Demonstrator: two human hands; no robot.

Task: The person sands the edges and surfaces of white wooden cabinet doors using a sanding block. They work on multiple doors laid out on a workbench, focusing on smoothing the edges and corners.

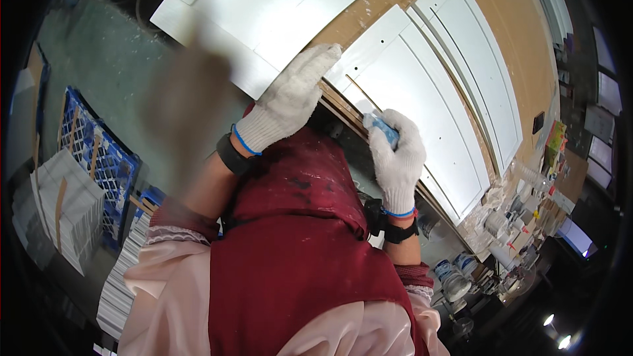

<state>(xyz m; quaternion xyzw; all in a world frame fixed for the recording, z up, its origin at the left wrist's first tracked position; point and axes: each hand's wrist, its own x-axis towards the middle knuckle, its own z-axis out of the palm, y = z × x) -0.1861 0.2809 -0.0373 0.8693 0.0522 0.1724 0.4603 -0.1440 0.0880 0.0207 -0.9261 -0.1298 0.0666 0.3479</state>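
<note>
My left hand, in a white knit glove, has its fingers stretched out side by side over the near corner of a white panel on the workbench. Whether it presses on the panel cannot be made out. My right hand, gloved alike, is closed round a small blue wad at the panel's near edge. The wad's exact kind is unclear. The panel has small dark holes, and a thin brown line runs across it near the wad. A second white panel lies beyond it.
A larger white panel lies at the upper left. Brown board covers the bench. Cans and bottles crowd its right end. Blue plastic pallets and stacked white boards stand left. A dark blur hides some floor.
</note>
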